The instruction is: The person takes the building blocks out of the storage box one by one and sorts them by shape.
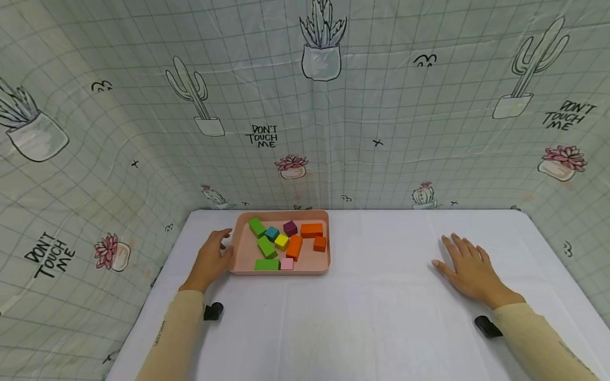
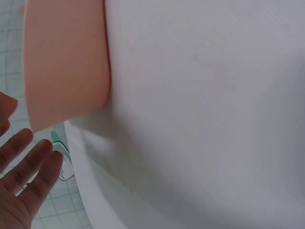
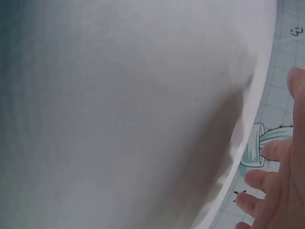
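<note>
A shallow pink tray (image 1: 248, 269) lies at the back left of the white table with several coloured blocks in it. Three green blocks (image 1: 267, 247) are on its left side, and three orange blocks (image 1: 294, 248) lie to the right. Between them sit a blue block (image 1: 272, 233), a purple block (image 1: 290, 228) and a yellow block (image 1: 281, 242); a pink block (image 1: 287, 263) is at the front wall. Beside the tray's left end, my left hand (image 1: 213, 260) has loosely bent fingers and holds nothing. My right hand (image 1: 472, 270) hovers over the table's right side, fingers spread.
A white cloth covers the table (image 1: 371, 323). Behind and at both sides hangs a gridded curtain (image 1: 362, 106) printed with cacti and words. A black wrist device (image 1: 213, 311) shows at the left sleeve, another black device (image 1: 488, 327) at the right.
</note>
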Motion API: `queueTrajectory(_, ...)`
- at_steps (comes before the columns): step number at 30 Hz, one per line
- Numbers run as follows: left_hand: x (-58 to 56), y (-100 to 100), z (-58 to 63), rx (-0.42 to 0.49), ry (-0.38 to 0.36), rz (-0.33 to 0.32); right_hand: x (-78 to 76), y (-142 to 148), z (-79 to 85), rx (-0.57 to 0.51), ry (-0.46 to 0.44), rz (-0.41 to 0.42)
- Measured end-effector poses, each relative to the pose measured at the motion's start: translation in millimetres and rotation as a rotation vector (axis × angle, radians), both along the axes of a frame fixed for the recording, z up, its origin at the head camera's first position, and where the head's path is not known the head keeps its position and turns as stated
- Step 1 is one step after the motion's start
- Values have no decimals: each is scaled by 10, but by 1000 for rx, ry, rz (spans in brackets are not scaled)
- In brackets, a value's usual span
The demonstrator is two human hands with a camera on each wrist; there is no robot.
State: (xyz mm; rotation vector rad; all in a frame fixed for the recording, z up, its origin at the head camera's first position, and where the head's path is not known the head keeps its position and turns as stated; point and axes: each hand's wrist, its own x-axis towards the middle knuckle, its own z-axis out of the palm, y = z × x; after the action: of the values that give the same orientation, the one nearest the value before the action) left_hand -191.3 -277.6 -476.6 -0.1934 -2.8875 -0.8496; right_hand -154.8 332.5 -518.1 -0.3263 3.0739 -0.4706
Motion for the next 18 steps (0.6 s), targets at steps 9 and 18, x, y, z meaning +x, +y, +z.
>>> queueTrajectory(9, -7, 19, 72, 193, -65, 59, 15, -92, 18, -27, 26, 36)
queueTrajectory(18, -37, 0, 84, 305, -138, 132, 72, -367, 173, -30, 130, 119)
